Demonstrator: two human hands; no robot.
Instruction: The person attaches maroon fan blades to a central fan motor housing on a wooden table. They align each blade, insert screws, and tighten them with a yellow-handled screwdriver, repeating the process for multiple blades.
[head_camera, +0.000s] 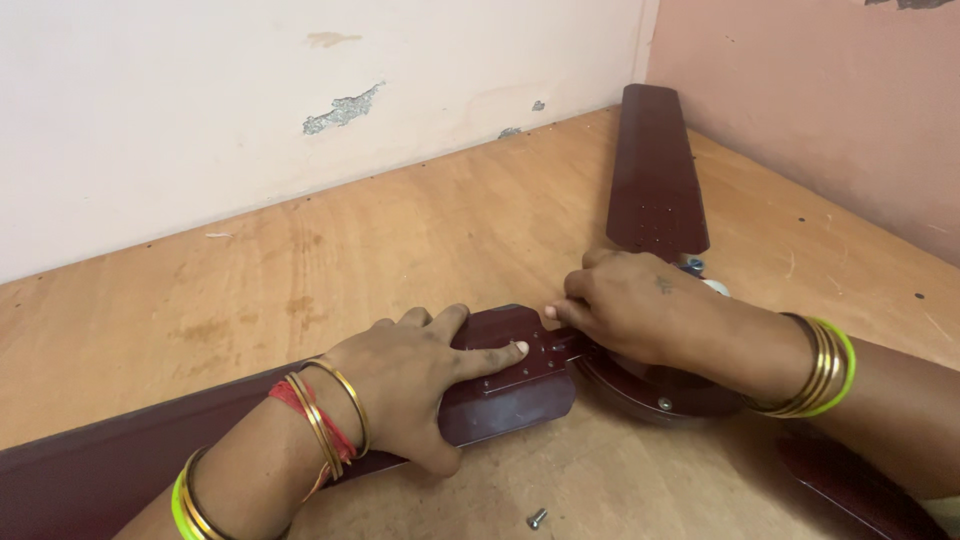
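Ceiling-fan blade (200, 440), dark maroon, lies flat on the wooden tabletop (400, 230) and runs from the lower-left corner toward the fan's motor hub (660, 390) at centre right. My left hand (410, 375) rests on top of the blade's broad inner end; its grip is spread, palm down, thumb wrapped over the near edge, index finger stretched along the row of small screw holes. My right hand (630, 305) sits over the hub just beside that end, its fingers pressed together around something at the metal bracket (565, 345) that joins blade to hub; what they pinch is hidden, so I cannot tell.

2 more blades show: 1 reaching to the far corner (655, 170), 1 at the lower right (850, 485). A loose screw (537, 518) lies on the tabletop near my left wrist, apart from the blade.

Handling, as I judge it: the blade is stiff, thin and long, fairly light for its length, with a glossy face that could slip under a flat palm. Its length would make it lever hard at the bracket, so the best hold is at the wide inner end, close to the holes, where my left hand already bears down. The hub looks heavy and should stay put.
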